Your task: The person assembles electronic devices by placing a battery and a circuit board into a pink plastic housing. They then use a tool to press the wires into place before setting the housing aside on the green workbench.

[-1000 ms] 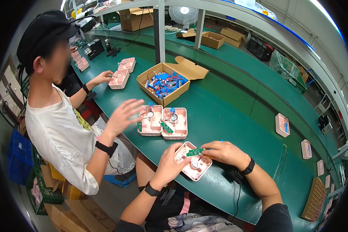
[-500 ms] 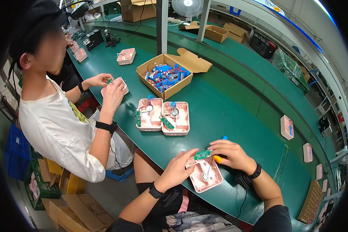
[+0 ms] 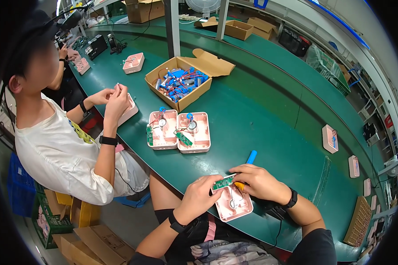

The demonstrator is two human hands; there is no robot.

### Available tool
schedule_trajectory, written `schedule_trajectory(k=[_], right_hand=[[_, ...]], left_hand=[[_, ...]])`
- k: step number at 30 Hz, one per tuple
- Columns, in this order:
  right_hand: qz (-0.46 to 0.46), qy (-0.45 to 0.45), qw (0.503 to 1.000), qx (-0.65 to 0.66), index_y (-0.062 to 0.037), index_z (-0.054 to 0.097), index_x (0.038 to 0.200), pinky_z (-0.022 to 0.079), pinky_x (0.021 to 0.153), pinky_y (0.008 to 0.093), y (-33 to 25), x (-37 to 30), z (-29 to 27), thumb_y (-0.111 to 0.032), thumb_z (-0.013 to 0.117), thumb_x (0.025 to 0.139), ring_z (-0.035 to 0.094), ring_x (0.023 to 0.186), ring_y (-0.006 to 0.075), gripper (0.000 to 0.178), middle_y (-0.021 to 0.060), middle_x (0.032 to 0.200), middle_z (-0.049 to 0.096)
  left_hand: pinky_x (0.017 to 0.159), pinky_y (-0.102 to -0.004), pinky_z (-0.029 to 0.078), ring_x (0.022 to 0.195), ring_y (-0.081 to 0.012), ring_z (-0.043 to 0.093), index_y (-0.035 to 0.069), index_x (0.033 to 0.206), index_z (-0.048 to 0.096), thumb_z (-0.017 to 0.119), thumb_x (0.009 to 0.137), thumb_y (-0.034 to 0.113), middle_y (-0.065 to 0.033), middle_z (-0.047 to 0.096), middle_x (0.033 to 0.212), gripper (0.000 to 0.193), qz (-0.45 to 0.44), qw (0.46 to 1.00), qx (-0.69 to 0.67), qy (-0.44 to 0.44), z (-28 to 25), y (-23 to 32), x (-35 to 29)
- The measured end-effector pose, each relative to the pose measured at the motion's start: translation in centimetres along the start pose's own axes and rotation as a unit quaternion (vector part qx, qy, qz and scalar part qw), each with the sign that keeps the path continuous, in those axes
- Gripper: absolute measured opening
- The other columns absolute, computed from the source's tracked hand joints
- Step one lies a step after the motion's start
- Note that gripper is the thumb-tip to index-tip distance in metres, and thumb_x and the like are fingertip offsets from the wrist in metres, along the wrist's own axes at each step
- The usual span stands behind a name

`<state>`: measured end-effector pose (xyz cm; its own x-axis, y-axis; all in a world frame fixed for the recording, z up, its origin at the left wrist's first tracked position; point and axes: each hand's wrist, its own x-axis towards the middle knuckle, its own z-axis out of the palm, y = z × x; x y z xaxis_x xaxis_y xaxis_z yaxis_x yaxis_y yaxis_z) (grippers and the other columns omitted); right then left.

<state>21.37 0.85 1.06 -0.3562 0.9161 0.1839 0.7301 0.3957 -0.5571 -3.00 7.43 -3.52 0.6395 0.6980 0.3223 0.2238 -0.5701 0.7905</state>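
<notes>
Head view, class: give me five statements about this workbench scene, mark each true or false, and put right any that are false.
1. The left hand and right hand are both at a green circuit board. True.
2. The cardboard box of blue cells is closed. False: the cardboard box stands open and the blue cells show.
3. A pink casing is below that board. True.
4. The two side-by-side casings have no circuit boards. False: each has a green one.
5. The nearest co-worker wears a black shirt. False: it is a white shirt.
</notes>
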Motion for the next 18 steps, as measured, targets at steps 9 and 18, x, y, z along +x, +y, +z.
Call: schedule_trajectory(k=[9, 18], right_hand=[[0.043, -0.03, 0.998, -0.025, -0.0032, 0.081, 0.1, 0.058, 0.095, 0.0406, 0.07, 0.26, 0.33, -0.007, 0.078, 0.082, 0.071, 0.106, 0.0306, 0.018, 0.0112, 0.12, 0.075], [0.051, -0.102, 0.993, -0.044, -0.0049, 0.08, 0.106, 0.057, 0.096, 0.0416, -0.14, 0.92, -0.52, -0.007, 0.076, 0.084, 0.07, 0.109, 0.0322, 0.022, 0.0124, 0.118, 0.074]], left_hand=[[0.084, -0.0396, 0.062, 0.098, -0.0323, 0.075, 0.004, 0.104, 0.079, 0.08, 0.088, 0.01, -0.0132, 0.076, 0.113, 0.017, 0.08, 0.992, 0.093, -0.019, 0.03, 0.06, 0.12], [0.081, -0.0415, 0.061, 0.095, -0.0327, 0.073, 0.004, 0.1, 0.08, 0.077, 0.09, 0.009, -0.0135, 0.073, 0.109, 0.012, 0.084, 0.989, 0.119, -0.025, 0.28, 0.09, 0.21]])
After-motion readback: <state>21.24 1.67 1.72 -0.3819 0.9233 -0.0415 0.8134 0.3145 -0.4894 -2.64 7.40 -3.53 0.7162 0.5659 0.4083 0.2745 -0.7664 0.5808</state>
